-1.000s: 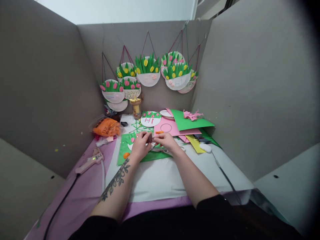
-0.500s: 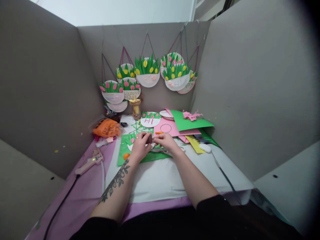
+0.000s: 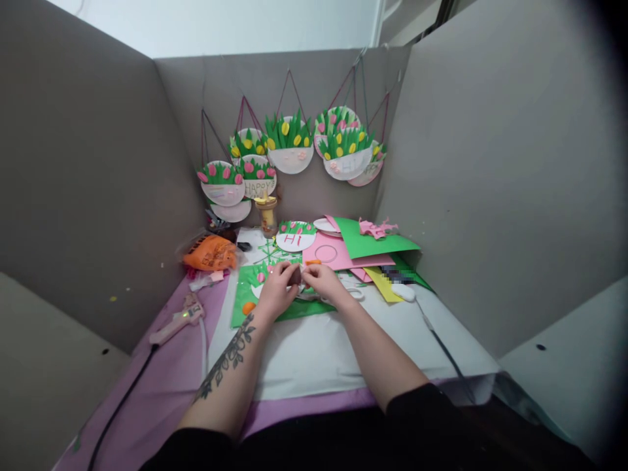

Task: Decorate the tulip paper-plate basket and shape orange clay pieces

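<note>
My left hand (image 3: pixel 279 289) is closed around a small dark brown piece (image 3: pixel 295 276) held in its fingertips. Close beside it, the fingers of my right hand (image 3: pixel 322 282) are pinched together at the same piece; what sits between them is too small to make out. Below both hands lies a green sheet (image 3: pixel 289 317). On it is a paper-plate basket with pink flowers (image 3: pixel 260 277), mostly covered by my hands. To the right of my right wrist are the pale loops of scissors (image 3: pixel 355 294). A small orange thing (image 3: pixel 248 307) rests near my left wrist.
A pink glue gun (image 3: pixel 179 320) with a cord lies left. An orange bag (image 3: pixel 210 253), a jar (image 3: pixel 267 216) and a plate reading "Hi" (image 3: pixel 296 241) stand behind. Coloured paper (image 3: pixel 375 239) and a white corded device (image 3: pixel 403 292) are at right. Finished plate baskets (image 3: pixel 290 157) hang on the back panel.
The view has shifted slightly. My hands stay together over the green sheet, with only small finger movement around the brown piece.
</note>
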### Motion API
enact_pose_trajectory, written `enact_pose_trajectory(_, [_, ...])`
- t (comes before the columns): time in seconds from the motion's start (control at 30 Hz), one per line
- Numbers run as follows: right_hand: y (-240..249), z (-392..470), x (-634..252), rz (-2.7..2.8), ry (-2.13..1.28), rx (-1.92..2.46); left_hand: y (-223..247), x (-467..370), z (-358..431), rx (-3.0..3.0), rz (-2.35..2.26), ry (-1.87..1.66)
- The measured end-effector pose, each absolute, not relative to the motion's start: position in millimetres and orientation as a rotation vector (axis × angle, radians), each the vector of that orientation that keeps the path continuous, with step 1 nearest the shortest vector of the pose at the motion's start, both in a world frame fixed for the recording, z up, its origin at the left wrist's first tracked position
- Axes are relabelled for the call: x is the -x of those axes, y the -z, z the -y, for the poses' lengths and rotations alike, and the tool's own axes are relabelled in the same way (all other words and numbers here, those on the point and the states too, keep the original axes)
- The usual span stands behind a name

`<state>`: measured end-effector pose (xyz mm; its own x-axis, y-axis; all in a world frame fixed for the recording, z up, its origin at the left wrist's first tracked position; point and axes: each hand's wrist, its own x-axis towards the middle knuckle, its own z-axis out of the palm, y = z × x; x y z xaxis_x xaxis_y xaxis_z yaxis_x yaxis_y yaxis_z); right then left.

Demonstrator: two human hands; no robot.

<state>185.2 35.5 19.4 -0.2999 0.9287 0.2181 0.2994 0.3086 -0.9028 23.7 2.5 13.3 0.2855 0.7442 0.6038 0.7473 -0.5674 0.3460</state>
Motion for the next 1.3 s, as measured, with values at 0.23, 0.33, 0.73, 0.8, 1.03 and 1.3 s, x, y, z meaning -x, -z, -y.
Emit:
enact_pose_trajectory(0.23, [-23.5, -31.1, -182.8, 1.805, -0.618, 1.136, -20.4, -27.6, -0.3, 2.339, 1.604, 1.462])
enact_pose_trajectory(0.33, [-22.3, -25.7, -175.7, 1.911, -0.439, 1.099, -22.9, -31.8, -0.1, 2.46, 1.758, 1.54])
enact_pose_trajectory(0.73, [-25.1, -8.8, -160.0, 1.968, -0.139, 1.34, -22.6, -36.9, -1.1, 2.326, 1.77, 1.217])
enact_pose_trajectory(0.8, [-25.8, -7.1, -157.6, 1.978, -0.089, 1.377, -21.5, -38.0, -0.8, 2.332, 1.758, 1.191])
enact_pose_trajectory(1.03, [-19.6, -17.8, -162.5, 1.928, 0.046, 1.423, -22.5, -34.6, -0.2, 2.327, 1.766, 1.144])
enact_pose_trajectory(1.3, [-25.4, -18.6, -175.2, 1.757, -0.627, 1.05, -19.9, -18.6, -5.4, 2.5, 1.536, 1.287])
